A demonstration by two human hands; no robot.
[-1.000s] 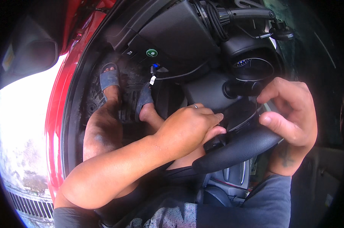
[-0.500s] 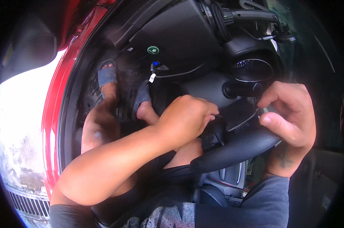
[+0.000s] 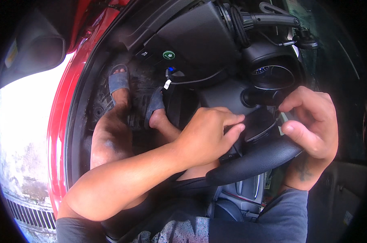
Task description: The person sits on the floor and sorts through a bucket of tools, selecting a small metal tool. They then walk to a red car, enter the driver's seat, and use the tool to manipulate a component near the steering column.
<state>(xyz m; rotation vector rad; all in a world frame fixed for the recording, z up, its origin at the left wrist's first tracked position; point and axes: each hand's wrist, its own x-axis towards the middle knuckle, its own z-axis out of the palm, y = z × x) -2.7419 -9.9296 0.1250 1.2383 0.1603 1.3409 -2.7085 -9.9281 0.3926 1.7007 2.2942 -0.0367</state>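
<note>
In front of me, beside the curved black steering wheel rim (image 3: 254, 164), is my left hand (image 3: 210, 133). Its thumb and forefinger tips come close together in a pinch; anything between them is too small to make out. Farther right, my right hand (image 3: 315, 123) is bent at the far end of the rim. Its fingers curl, but thumb and forefinger stand well apart. A pale strip (image 3: 283, 118) shows in that gap; whether I touch it I cannot tell. Between my hands lies a dark pad (image 3: 258, 123) with a thin light edge.
I sit in a car by an open doorway with a red sill (image 3: 64, 113). A black stalk (image 3: 262, 97) and the instrument cluster (image 3: 272, 75) are ahead. Above is a jointed mount arm (image 3: 268, 18). A thin cable (image 3: 199, 79) runs above my sandalled feet (image 3: 119, 83).
My left hand has moved slightly right, toward the dark pad, and its thumb and forefinger now show more clearly. My right hand keeps nearly the same pose. The whole view has shifted a little.
</note>
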